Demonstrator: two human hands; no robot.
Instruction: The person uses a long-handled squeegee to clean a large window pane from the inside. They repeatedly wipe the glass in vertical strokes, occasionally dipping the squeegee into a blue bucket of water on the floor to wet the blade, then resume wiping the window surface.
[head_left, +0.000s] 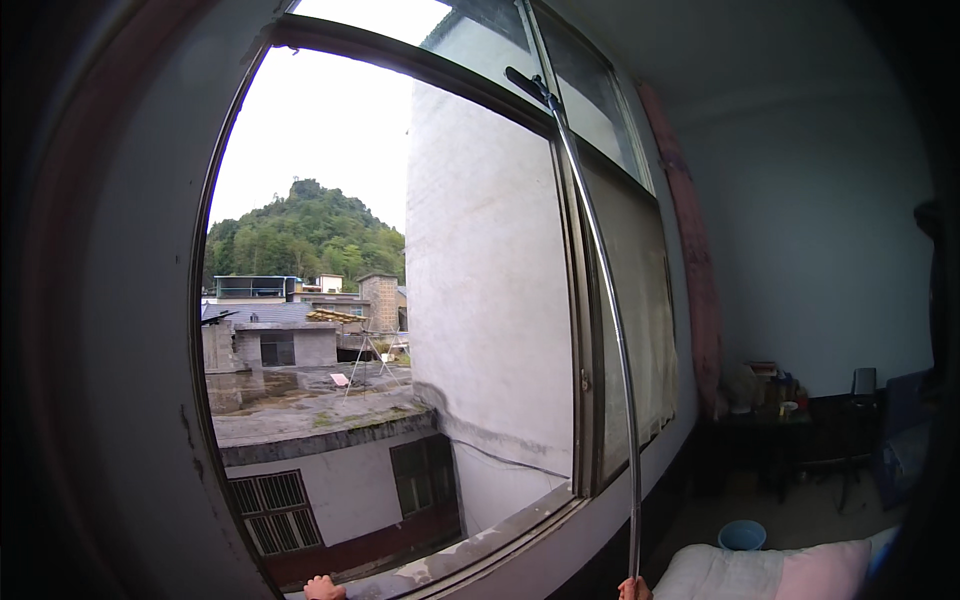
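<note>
A long metal pole (611, 300) runs up along the right side of the open window, its lower end in my right hand (635, 588) at the bottom edge of the view. At the pole's top a dark squeegee head (527, 84) lies by the upper window pane (480, 45), close to the crossbar; whether it touches the glass I cannot tell. My left hand (325, 588) rests with bent fingers on the window sill (420, 571) at the lower left. Only the fingers and the back of that hand show.
The window frame (577, 315) stands beside a curtained pane (637, 300). A pink curtain (694, 285) hangs further right. Below are a bed with pillows (750, 574), a blue basin (742, 535) on the floor and a cluttered table (780, 424). Outside lie a flat roof and a pale wall.
</note>
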